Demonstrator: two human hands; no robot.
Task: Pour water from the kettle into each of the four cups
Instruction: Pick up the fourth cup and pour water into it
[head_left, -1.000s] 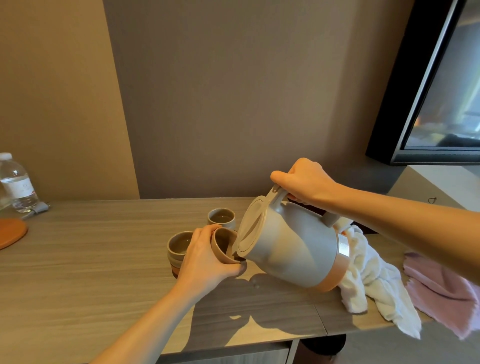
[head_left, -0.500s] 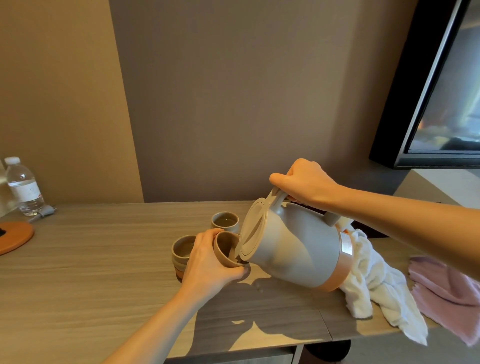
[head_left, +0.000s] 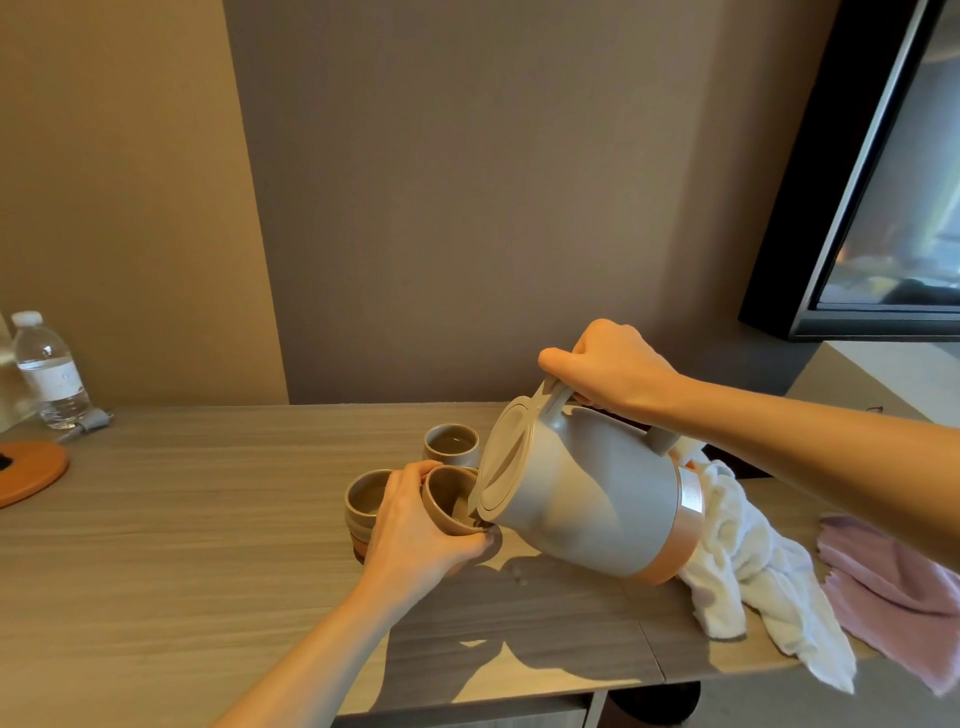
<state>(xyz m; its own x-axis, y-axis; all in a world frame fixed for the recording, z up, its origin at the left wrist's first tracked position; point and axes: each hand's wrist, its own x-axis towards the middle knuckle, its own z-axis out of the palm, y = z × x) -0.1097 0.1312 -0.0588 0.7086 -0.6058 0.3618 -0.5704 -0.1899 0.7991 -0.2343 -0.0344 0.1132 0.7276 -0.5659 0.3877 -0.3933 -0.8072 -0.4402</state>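
My right hand (head_left: 610, 371) grips the handle of a grey kettle (head_left: 587, 499) with a copper band, tipped steeply to the left. Its spout sits over the rim of a brown cup (head_left: 445, 494) that my left hand (head_left: 415, 535) holds tilted toward the kettle, just above the table. A second cup (head_left: 363, 496) stands to the left of my left hand, seemingly stacked on another one. Behind them a third cup (head_left: 451, 442) stands with liquid in it. The kettle lid looks closed. I see three cup openings; any other cup is hidden.
The wooden table (head_left: 182, 545) runs along the wall. A white towel (head_left: 748, 561) and a pink cloth (head_left: 893, 587) lie at the right edge. A water bottle (head_left: 49, 369) and an orange round mat (head_left: 26, 475) are at the far left. A dark screen (head_left: 883, 182) hangs upper right.
The kettle has tipped a little further over the held cup. Both hands stay in nearly the same place; the view has shifted slightly.
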